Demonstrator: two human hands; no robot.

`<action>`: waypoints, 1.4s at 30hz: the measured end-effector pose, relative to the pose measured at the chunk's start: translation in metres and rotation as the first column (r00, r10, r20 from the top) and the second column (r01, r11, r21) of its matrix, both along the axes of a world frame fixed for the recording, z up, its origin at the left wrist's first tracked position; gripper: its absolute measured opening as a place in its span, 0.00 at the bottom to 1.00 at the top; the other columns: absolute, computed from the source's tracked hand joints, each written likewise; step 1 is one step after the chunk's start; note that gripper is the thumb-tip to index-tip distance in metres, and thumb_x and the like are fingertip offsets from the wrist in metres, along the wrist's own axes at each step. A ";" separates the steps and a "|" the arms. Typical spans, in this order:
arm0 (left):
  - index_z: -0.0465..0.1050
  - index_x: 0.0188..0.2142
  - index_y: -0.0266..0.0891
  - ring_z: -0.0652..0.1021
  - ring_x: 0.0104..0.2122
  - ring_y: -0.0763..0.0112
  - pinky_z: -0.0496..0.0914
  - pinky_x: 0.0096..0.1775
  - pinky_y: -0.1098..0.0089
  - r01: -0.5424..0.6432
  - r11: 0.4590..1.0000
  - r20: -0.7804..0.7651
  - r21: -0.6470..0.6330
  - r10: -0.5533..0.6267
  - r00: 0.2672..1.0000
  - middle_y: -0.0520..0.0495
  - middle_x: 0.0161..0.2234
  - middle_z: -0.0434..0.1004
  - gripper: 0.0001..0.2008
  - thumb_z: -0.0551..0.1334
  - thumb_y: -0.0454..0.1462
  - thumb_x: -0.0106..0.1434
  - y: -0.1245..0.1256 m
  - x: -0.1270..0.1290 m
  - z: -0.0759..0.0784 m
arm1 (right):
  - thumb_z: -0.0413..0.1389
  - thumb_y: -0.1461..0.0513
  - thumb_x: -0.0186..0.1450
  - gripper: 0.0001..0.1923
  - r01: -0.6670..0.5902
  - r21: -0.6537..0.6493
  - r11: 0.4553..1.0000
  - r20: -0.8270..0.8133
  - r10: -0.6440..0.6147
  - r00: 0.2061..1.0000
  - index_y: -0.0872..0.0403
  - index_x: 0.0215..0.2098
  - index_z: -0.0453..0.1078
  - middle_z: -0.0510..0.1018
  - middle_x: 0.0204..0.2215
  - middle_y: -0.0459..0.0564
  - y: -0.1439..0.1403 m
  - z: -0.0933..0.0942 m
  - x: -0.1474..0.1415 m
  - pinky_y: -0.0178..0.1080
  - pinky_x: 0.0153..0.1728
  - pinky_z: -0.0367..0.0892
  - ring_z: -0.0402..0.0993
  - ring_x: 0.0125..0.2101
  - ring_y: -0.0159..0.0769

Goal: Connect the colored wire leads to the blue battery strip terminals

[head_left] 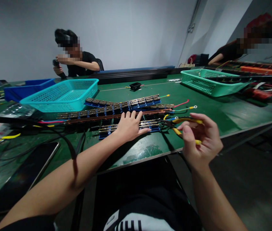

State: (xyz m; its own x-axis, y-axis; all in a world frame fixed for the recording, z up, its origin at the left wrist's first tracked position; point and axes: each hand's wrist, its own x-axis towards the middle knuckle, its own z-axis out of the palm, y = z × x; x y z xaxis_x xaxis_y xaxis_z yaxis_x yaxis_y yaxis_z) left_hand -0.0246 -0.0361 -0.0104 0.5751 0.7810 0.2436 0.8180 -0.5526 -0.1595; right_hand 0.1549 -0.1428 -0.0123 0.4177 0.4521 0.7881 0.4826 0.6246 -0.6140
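My left hand point(129, 126) lies flat with its fingers spread, pressing on long rail strips of brass-coloured bars on blue bases. The nearest rail strip point(107, 128) runs under the palm, and another rail strip point(116, 109) crosses at a slant behind it. In my right hand point(202, 139) are pliers point(189, 121) with yellow-and-black handles, which stand spread apart. Their jaws are at the right end of the nearest strip, by a blue-sleeved ring terminal; whether they grip anything I cannot tell. A green wire point(185, 109) with a yellow-sleeved ring terminal and a red wire point(182, 104) stick out behind.
A turquoise basket point(78, 104) and a blue tray point(30, 89) stand at the left, a green basket point(213, 88) at the back right. A phone point(22, 176) and black cable point(63, 136) lie near left. Two people sit across the green table point(222, 120).
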 end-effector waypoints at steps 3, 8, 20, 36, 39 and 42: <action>0.55 0.69 0.33 0.71 0.57 0.42 0.62 0.58 0.47 -0.002 1.000 0.004 -0.001 0.002 1.000 0.30 0.62 0.67 0.46 0.47 0.65 0.67 0.001 0.000 -0.001 | 0.60 0.64 0.64 0.22 -0.068 -0.072 0.995 0.110 0.076 0.991 0.48 0.56 0.67 0.76 0.29 0.42 -0.001 -0.007 0.001 0.32 0.16 0.60 0.66 0.17 0.26; 0.55 0.69 0.33 0.69 0.59 0.42 0.61 0.59 0.47 0.000 1.000 0.010 0.001 0.000 1.000 0.30 0.63 0.67 0.45 0.47 0.64 0.67 0.001 0.000 -0.002 | 0.62 0.66 0.61 0.27 -0.068 -0.091 0.993 0.305 0.093 0.948 0.49 0.57 0.64 0.76 0.30 0.41 0.005 -0.017 0.006 0.31 0.18 0.63 0.66 0.17 0.24; 0.55 0.69 0.32 0.67 0.62 0.42 0.58 0.60 0.48 0.064 0.996 0.007 0.056 -0.065 0.998 0.29 0.65 0.64 0.39 0.51 0.57 0.70 0.003 -0.002 -0.002 | 0.49 0.61 0.73 0.14 -0.135 -0.218 0.967 0.215 0.182 0.959 0.49 0.57 0.63 0.78 0.27 0.41 0.010 -0.022 0.002 0.36 0.30 0.72 0.77 0.25 0.30; 0.75 0.43 0.35 0.79 0.33 0.67 0.72 0.38 0.66 0.525 0.799 0.328 0.293 -0.600 0.729 0.44 0.31 0.80 0.15 0.49 0.35 0.76 -0.016 0.011 -0.007 | 0.57 0.59 0.69 0.26 -0.106 -0.288 0.952 0.568 0.259 0.782 0.49 0.65 0.60 0.81 0.41 0.50 -0.002 -0.003 0.010 0.35 0.37 0.76 0.81 0.35 0.34; 0.73 0.51 0.35 0.80 0.42 0.66 0.73 0.44 0.65 0.552 0.808 0.326 0.207 -0.589 0.740 0.40 0.41 0.82 0.17 0.46 0.32 0.75 -0.020 0.012 -0.002 | 0.57 0.58 0.70 0.25 -0.081 -0.292 0.953 0.549 0.236 0.801 0.49 0.64 0.60 0.82 0.44 0.52 -0.004 0.000 0.010 0.35 0.36 0.77 0.82 0.35 0.35; 0.64 0.63 0.38 0.77 0.53 0.66 0.71 0.51 0.64 0.584 0.805 0.285 0.104 -0.586 0.758 0.40 0.54 0.78 0.21 0.45 0.32 0.75 -0.022 0.012 0.003 | 0.57 0.59 0.69 0.22 -0.096 -0.310 0.946 0.424 0.228 0.876 0.49 0.60 0.64 0.82 0.41 0.50 -0.005 -0.003 0.014 0.34 0.34 0.76 0.81 0.33 0.34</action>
